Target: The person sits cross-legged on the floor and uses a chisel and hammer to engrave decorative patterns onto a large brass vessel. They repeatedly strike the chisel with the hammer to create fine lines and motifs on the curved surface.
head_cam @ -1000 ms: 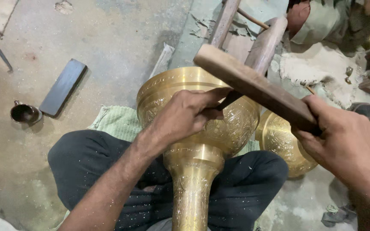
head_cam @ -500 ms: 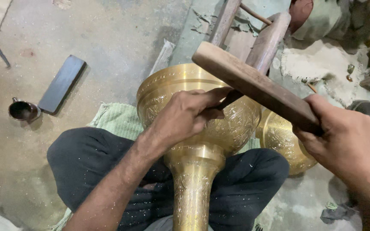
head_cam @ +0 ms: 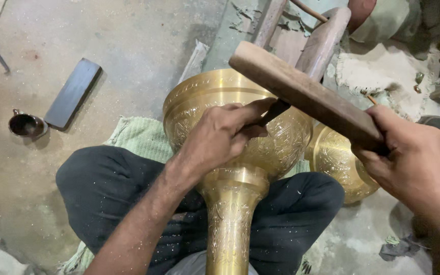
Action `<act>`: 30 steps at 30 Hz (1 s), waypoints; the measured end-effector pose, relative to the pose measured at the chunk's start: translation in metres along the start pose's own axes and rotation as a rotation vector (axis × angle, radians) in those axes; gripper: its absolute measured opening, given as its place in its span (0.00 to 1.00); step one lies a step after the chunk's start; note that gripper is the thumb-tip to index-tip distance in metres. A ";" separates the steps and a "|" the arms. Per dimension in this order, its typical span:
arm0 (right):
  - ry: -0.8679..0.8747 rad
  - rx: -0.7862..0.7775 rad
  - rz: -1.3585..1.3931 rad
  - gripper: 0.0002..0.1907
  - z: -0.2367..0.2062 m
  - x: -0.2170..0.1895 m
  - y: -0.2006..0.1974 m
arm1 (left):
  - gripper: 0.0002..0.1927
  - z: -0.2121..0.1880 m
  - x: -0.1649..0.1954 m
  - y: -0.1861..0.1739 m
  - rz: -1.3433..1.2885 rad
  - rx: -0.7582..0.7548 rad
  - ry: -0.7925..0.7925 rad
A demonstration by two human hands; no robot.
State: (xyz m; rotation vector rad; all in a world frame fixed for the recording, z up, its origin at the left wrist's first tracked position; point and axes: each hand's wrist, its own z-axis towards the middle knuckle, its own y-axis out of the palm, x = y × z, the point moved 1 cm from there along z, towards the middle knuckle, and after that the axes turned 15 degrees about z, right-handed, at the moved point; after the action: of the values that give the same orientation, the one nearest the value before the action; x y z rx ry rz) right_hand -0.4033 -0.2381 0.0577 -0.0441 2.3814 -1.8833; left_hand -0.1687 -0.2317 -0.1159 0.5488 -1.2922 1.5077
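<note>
The left hand point(head_cam: 220, 140) is closed on a thin dark punch point(head_cam: 273, 112), its tip set against the engraved brass vase point(head_cam: 240, 153) that lies across the person's lap; the right hand point(head_cam: 418, 163) grips a wooden block point(head_cam: 306, 97) raised over the punch. The punch wants steady holding, and the blows short and square. Around lie a concrete floor point(head_cam: 103, 40), a green cloth point(head_cam: 138, 137), a dark flat bar point(head_cam: 72, 94) and a small cup point(head_cam: 24, 125).
</note>
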 end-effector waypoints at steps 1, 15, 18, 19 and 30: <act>-0.021 0.080 0.132 0.15 0.000 -0.001 -0.002 | 0.28 -0.001 0.000 0.000 -0.018 -0.018 -0.023; -0.250 0.060 -0.046 0.19 0.005 0.008 0.003 | 0.28 -0.009 0.006 0.000 -0.033 0.109 0.036; -0.074 0.202 0.384 0.15 0.007 0.027 0.009 | 0.27 -0.014 0.008 0.001 0.041 0.117 0.020; -0.110 0.192 0.461 0.14 0.009 0.036 0.011 | 0.26 -0.016 0.008 0.001 0.107 0.102 -0.008; -0.009 -0.018 0.790 0.13 0.044 0.203 0.040 | 0.28 -0.005 -0.002 0.006 -0.024 0.133 0.011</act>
State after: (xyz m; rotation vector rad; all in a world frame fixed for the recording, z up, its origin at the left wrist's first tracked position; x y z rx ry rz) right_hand -0.5989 -0.2892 -0.0040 0.7597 1.9566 -1.4523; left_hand -0.1716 -0.2268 -0.1214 0.6385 -1.1788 1.5826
